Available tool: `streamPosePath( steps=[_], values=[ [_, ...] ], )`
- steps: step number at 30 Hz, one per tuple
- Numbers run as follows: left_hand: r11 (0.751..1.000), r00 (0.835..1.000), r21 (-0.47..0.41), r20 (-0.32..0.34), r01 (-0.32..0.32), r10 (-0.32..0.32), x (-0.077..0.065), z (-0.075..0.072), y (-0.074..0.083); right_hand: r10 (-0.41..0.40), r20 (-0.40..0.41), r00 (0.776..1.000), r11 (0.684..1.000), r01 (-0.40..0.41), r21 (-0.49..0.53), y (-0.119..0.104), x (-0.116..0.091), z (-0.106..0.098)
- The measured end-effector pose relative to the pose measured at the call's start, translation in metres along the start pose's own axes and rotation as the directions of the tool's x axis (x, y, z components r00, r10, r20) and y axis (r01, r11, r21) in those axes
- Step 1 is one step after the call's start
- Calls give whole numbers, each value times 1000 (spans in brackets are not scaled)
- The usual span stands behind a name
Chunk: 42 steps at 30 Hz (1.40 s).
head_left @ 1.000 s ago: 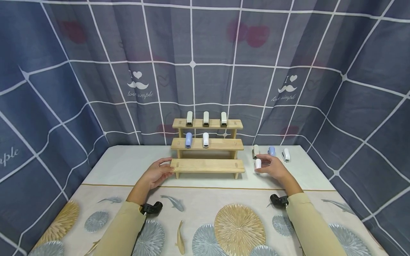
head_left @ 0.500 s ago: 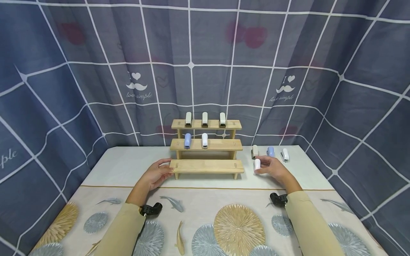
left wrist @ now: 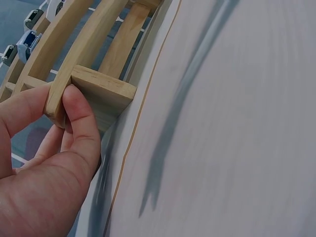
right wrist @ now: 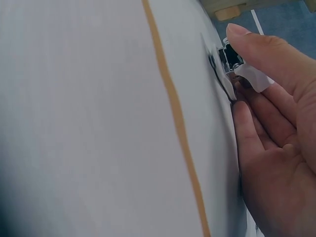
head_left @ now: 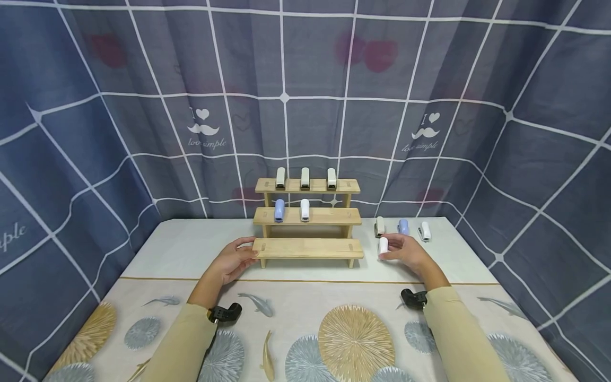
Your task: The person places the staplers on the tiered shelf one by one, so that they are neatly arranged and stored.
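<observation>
You wear long sleeves in a plain, pale yellow-beige: the left sleeve point(head_left: 179, 345) and the right sleeve point(head_left: 465, 334) match. Your left hand point(head_left: 234, 260) and right hand point(head_left: 406, 250) are bare. At your wrists sit 2 black devices, 1 left device point(head_left: 226, 312) and 1 right device point(head_left: 414, 298), both with rounded ends. A dark line edges your left sleeve; cable or shadow, you can't tell.

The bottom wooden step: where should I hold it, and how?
I'd pinch the bottom step at its left end, coming from the left, as the left hand does: it's a thin, flat board there, poking out past its leg, so it's probably easy to close on.
</observation>
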<state>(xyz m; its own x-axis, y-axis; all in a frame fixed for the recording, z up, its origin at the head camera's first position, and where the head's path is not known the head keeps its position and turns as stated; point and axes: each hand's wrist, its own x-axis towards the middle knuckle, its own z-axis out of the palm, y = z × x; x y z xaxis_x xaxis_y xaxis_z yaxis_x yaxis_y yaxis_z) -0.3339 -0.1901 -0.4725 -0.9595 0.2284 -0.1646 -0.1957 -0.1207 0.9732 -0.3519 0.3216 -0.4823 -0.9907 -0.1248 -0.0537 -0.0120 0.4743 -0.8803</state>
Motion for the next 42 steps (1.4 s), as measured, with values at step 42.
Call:
streamPosePath(
  steps=[42],
  values=[
    [1000, 1000, -16, 5, 0, 0, 0, -1, 0, 4, -8, 1000, 999, -4, -33, -4, 0, 3]
  ],
)
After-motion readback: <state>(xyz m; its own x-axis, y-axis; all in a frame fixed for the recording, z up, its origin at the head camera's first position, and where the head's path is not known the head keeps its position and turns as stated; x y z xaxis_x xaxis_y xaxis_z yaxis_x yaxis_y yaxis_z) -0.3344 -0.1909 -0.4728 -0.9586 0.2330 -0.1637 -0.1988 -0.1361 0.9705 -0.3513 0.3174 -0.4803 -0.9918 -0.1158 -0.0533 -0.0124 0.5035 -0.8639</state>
